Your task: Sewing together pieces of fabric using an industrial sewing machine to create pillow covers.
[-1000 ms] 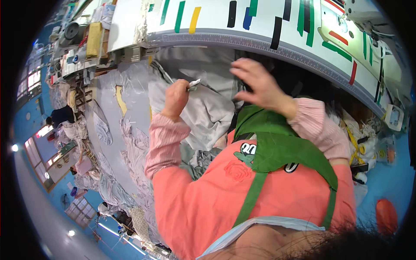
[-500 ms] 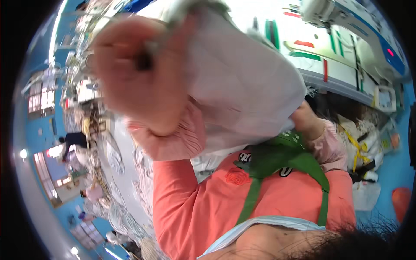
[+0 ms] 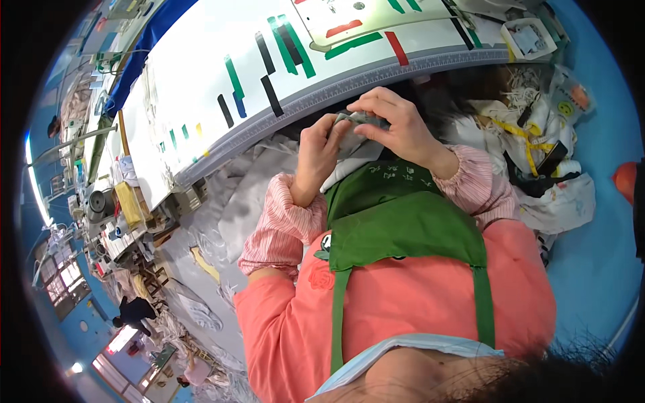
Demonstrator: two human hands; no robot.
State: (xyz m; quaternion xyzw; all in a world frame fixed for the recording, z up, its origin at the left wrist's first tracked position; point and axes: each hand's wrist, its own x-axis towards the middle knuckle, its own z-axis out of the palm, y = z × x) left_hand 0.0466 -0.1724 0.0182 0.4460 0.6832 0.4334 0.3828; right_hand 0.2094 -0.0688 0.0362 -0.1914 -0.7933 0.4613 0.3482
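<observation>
In front of the table edge, low over my lap, my left hand (image 3: 317, 153) and my right hand (image 3: 398, 127) are close together. Between their fingertips they pinch the edge of a piece of grey cloth (image 3: 347, 163). The thumb and fingers of each hand press on the cloth, and its pale part hangs down over the green apron (image 3: 403, 221). More light grey fabric (image 3: 245, 178) lies heaped to the left of my left hand, under the table edge. Whether it joins the held piece I cannot tell.
A white worktable (image 3: 195, 80) with a ruler strip (image 3: 322, 89) along its edge carries several coloured tape strips. A small white box (image 3: 527, 39) stands at its right end. Beside my right arm lie a yellow tape measure (image 3: 531, 144) and a white bag (image 3: 561, 205). A distant person (image 3: 136, 313) is at the left.
The cloth, spread large and raised before me, has come down to my lap. My left hand has dropped from high at the left and now meets my right hand at the cloth's edge.
</observation>
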